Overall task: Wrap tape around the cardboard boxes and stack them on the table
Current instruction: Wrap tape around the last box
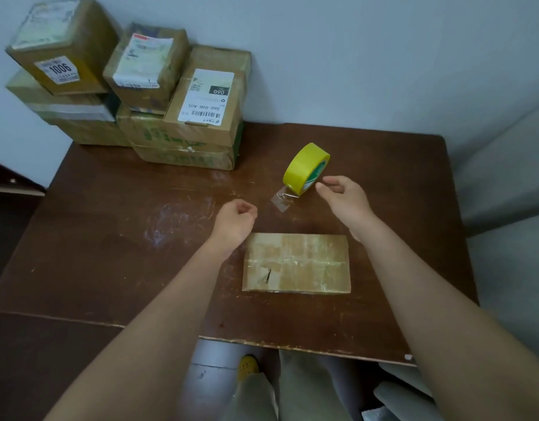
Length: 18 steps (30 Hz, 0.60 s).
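A flat cardboard box [297,262], covered with clear tape, lies on the brown table [110,238] near its front edge. Behind it a yellow tape roll [304,167] stands on its edge, and its loose clear end [281,200] trails onto the table. My right hand [344,199] hovers just right of the roll with curved fingers and holds nothing. My left hand [234,221] hangs above the table left of the loose end. Its fingers are curled in and it holds nothing.
Several taped cardboard boxes [201,110] with shipping labels are stacked at the table's back left against the wall. A grey sofa [505,177] borders the table on the right. The table's front edge runs just below the flat box.
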Tool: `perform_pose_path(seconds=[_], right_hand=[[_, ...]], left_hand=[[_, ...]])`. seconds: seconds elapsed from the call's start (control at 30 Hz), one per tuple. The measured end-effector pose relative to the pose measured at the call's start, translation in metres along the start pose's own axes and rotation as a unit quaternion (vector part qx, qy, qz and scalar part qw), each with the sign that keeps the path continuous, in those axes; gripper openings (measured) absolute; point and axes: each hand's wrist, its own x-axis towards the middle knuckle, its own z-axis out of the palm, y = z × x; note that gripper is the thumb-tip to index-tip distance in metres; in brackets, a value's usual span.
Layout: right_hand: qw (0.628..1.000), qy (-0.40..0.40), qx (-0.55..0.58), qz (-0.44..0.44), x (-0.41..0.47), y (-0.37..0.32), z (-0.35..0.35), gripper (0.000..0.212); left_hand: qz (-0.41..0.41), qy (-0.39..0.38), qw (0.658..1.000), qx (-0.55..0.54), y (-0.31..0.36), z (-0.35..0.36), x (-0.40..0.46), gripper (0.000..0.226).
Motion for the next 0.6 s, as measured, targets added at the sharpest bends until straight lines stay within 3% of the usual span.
perform_pose_path(seconds=[0.2,0.33,0.43,0.53,0.6], right_hand=[[0.99,-0.112,0.021,0.082,0.054,0.008,0.03,0.079],[0.989,-0.109,-0.01,0.096,0.076,0.006,0.044,0.123],[0.99,-0.088,0.018,0.112,0.09,0.001,0.047,0.13],[0.988,-0.097,0.052,0.113,0.095,0.002,0.044,0.101],[0.986,-0.099,0.07,0.112,0.098,0.006,0.043,0.099]], left_hand=[[0.005,0.0,0.997,0.073,0.016,0.017,0.038,0.009],[0.028,-0.015,0.988,0.15,0.026,0.034,0.069,0.024],[0.036,-0.022,0.976,0.214,0.037,0.047,0.088,0.036],[-0.012,-0.051,0.977,0.205,0.046,0.059,0.097,0.044],[-0.037,-0.059,0.98,0.189,0.046,0.063,0.102,0.041]])
